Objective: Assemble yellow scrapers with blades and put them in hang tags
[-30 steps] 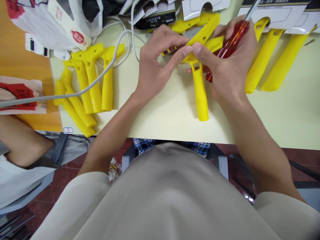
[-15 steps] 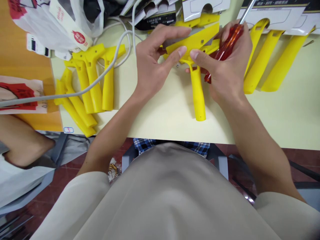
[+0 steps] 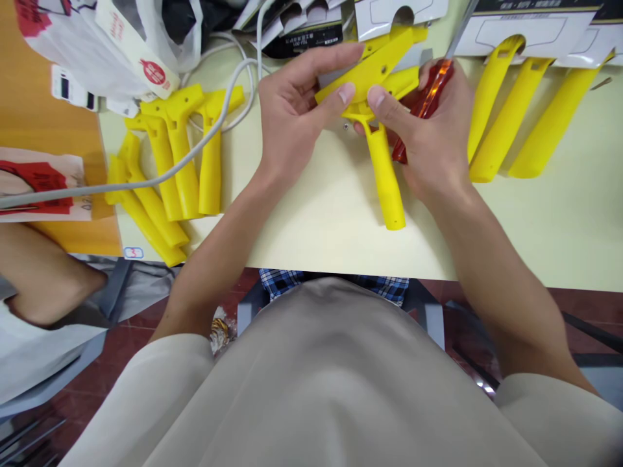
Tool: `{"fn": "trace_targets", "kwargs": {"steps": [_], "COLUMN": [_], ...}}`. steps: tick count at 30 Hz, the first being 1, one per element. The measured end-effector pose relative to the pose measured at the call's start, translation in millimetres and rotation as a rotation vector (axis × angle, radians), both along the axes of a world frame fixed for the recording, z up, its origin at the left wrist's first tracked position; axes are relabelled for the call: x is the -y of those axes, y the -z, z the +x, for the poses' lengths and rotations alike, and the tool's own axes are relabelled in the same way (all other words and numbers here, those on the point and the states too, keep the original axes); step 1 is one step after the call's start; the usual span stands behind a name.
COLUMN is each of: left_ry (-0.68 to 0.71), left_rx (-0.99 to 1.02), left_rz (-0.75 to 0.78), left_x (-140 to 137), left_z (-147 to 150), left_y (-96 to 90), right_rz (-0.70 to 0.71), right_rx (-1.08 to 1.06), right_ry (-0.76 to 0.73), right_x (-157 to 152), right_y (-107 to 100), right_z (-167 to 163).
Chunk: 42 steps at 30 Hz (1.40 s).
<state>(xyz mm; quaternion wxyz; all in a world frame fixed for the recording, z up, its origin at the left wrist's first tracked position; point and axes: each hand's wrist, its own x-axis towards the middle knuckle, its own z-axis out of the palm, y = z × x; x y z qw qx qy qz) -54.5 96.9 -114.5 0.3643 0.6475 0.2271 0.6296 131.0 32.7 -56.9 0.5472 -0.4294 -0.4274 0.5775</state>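
Between both hands is a yellow scraper, its handle (image 3: pixel 386 178) pointing down toward me. A flat yellow plate (image 3: pixel 363 83) lies across its head, with a strip of grey blade showing past it. My left hand (image 3: pixel 296 107) pinches the plate's left end between thumb and fingers. My right hand (image 3: pixel 435 133) presses its thumb on the head near the handle's neck. That same hand also keeps a screwdriver (image 3: pixel 432 91) with a clear red handle in its palm, shaft pointing up and away. A small screw or nut (image 3: pixel 346 126) lies on the table under the head.
Several yellow handles (image 3: pixel 182 152) lie on the left, crossed by a grey cable (image 3: pixel 165 175). More yellow scrapers (image 3: pixel 549 123) in printed card sleeves (image 3: pixel 535 32) lie at right. Plastic bags (image 3: pixel 121 45) sit at the back left. A person's arm (image 3: pixel 53 272) is at far left.
The scraper's head has tilted more steeply, and its handle end has swung slightly right. My right hand and the screwdriver have shifted a little left.
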Motion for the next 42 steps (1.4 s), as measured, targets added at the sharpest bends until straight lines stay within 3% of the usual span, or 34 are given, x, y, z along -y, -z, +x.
{"fn": "trace_targets", "kwargs": {"steps": [3,5,7,11,12,14,16,18,20,22,24,27,30,33,37,39,42], "left_ry": [-0.048,0.019,0.032,-0.044,0.005,0.055,0.212,0.143,0.263,0.377,0.381,0.245,0.221,0.082,-0.053,-0.048,-0.024], "left_rx": [-0.038,-0.154,-0.175,-0.034,-0.101,-0.071,-0.109,-0.098,-0.168,-0.179,-0.132,-0.151,-0.249,-0.228,-0.126,-0.086,-0.064], "left_rz": [-0.047,-0.124,-0.134,-0.051,-0.103,0.004,0.056,-0.134,-0.208,-0.203,-0.110,0.001,0.019,-0.019,0.062,0.092,0.003], "left_x": [21,37,45,31,24,11,0,-11,-22,-32,-35,-18,13,31,15,2,-6], "left_z": [-2,-5,-5,-2,-2,-5,-10,-17,-24,-27,-27,-23,-17,-11,-6,-8,-15], "left_y": [-27.8,-48.9,-58.8,-38.4,-29.8,-15.3,-6.1,0.2,7.1,14.8,18.8,6.3,-23.9,-41.4,-18.9,-3.2,4.4], "right_rz": [-0.005,-0.025,-0.072,-0.101,-0.103,-0.118,-0.126,-0.115,-0.117,-0.140,-0.168,-0.184,-0.155,-0.142,-0.125,-0.084,-0.061], "right_rx": [0.023,0.045,0.080,0.106,0.106,0.109,0.102,0.081,0.056,0.052,0.063,0.080,0.053,0.023,-0.042,-0.058,-0.026], "right_ry": [-0.035,-0.042,-0.008,-0.031,-0.030,-0.007,0.009,0.015,0.020,0.037,0.046,0.068,0.086,0.065,-0.001,-0.046,-0.099], "right_x": [1,2,2,1,1,2,5,9,12,12,10,7,8,10,10,10,8], "right_y": [-2,-3,-2,0,-1,-4,-11,-18,-24,-28,-31,-31,-30,-29,-27,-25,-22], "right_z": [-1,0,2,3,4,4,3,2,0,-2,-2,-2,-1,-1,0,2,2]}}
